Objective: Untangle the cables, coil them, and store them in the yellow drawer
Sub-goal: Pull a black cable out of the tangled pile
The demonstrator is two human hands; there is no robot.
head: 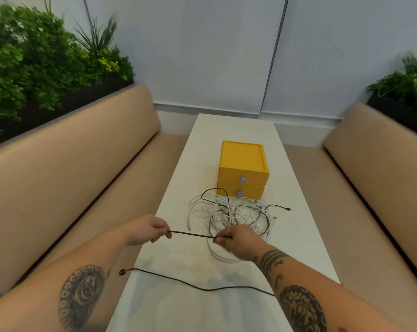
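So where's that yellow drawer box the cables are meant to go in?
The yellow drawer box sits on the white table, past the middle and slightly right in the head view, both drawers shut, just behind the tangled cable pile.

Nothing here can be read: the small yellow plastic two-drawer box point(243, 167) at the frame's centre shows only blank blue pull tabs.
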